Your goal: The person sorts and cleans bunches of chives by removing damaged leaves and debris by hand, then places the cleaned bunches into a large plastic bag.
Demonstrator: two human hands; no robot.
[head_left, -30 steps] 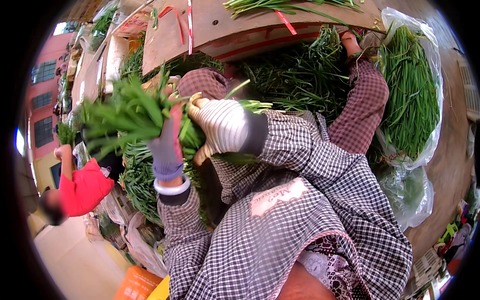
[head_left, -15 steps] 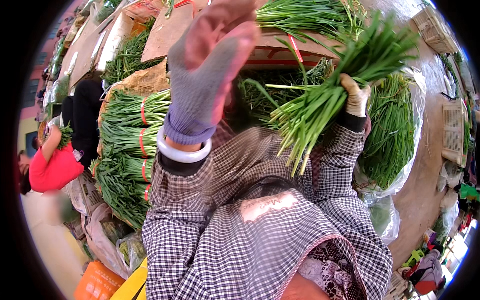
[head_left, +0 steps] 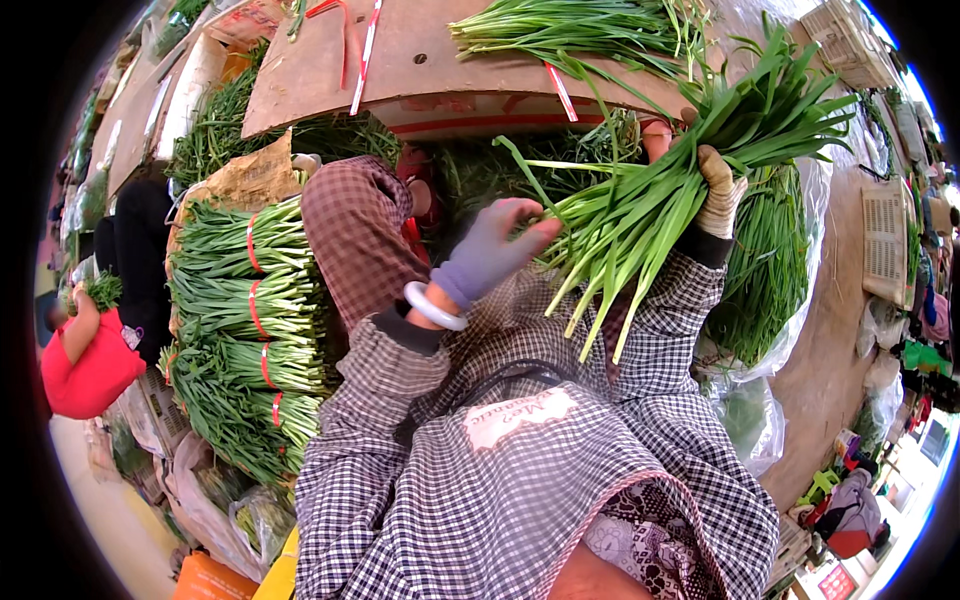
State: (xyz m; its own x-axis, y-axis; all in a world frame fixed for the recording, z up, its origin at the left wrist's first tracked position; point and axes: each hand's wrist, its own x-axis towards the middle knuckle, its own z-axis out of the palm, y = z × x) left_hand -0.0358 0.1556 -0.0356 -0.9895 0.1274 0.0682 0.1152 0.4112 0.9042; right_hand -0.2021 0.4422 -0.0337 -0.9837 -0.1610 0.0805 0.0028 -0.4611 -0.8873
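Note:
My right hand (head_left: 718, 192), in a pale glove, is closed round a loose, leafy bunch of long green chives (head_left: 650, 230) held up at the right, pale stem ends hanging down. My left hand (head_left: 498, 250), in a grey and pink glove with a white bangle at the wrist, has its fingers apart and slightly bent just left of that bunch, near a stray leaf. Tied bundles of greens (head_left: 250, 300) with red bands are stacked to my left. More loose chives (head_left: 560, 35) lie on the board (head_left: 330, 100) ahead.
Red-and-white ties (head_left: 560, 95) hang on the board's edge. A plastic sack of greens (head_left: 760, 280) is beside my right arm. A pale crate (head_left: 888, 240) stands at the far right. A person in red (head_left: 85, 365) holding greens sits at the left, near dark-clad legs (head_left: 130, 250).
The bunch has swung from the left over to the right in my right hand. My left hand has parted from it, risen high, and come down beside it.

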